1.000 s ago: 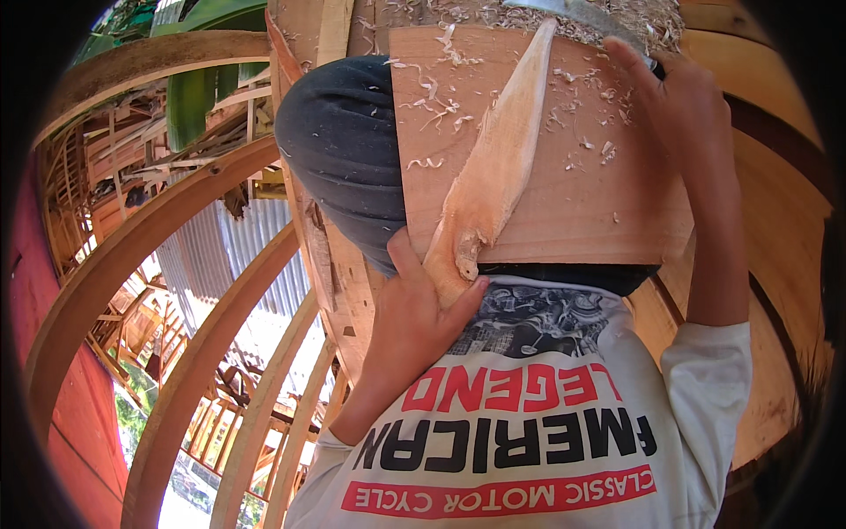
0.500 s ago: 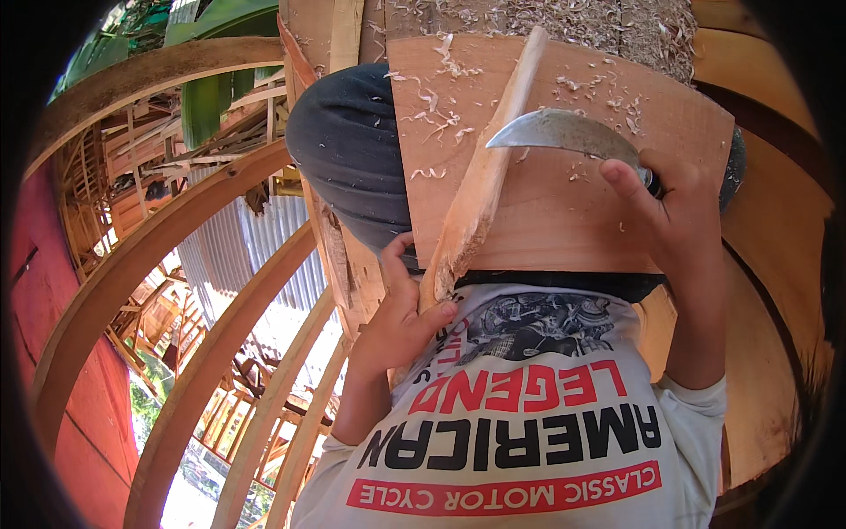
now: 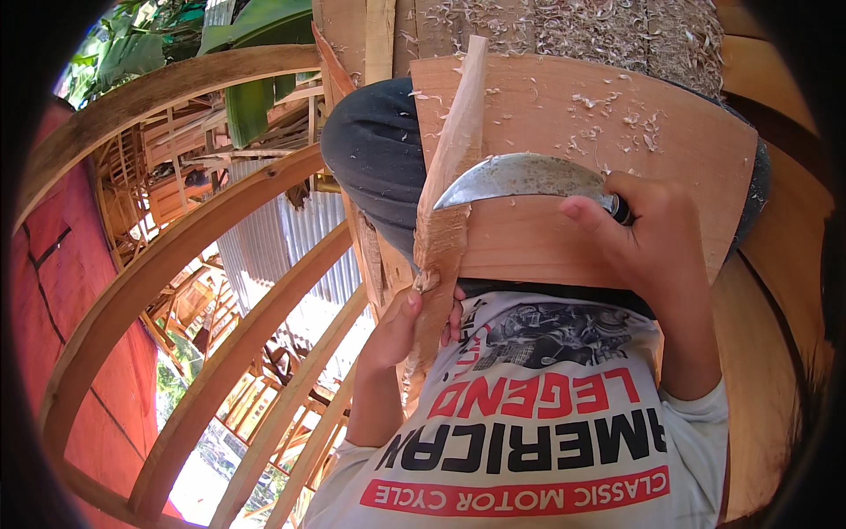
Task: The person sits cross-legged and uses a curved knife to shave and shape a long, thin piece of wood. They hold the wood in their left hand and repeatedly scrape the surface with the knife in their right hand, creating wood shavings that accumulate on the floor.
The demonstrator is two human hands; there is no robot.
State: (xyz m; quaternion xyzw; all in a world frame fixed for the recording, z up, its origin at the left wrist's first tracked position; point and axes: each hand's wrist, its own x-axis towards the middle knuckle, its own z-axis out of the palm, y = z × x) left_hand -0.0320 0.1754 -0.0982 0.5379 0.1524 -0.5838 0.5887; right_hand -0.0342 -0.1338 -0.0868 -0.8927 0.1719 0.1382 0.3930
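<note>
My left hand is wrapped round the lower part of a long, roughly carved wooden stick, close to my shirt. The stick slants upward over the left side of a flat board that lies across my lap. In my right hand is a knife, gripped by its dark handle, which is mostly hidden by my fingers. Its curved blade points left, and the tip overlaps the stick's middle; whether it touches the wood I cannot tell.
Wood shavings lie on the board, and more cover the plank floor beyond it. Curved wooden ribs stand at the left with gaps between them. Corrugated metal sheeting shows through the gaps. A curved wooden wall runs along my right.
The stick has shifted left and turned more upright, with my left hand now lower around it. The knife has moved left and slightly down. The whole view has shifted a little.
</note>
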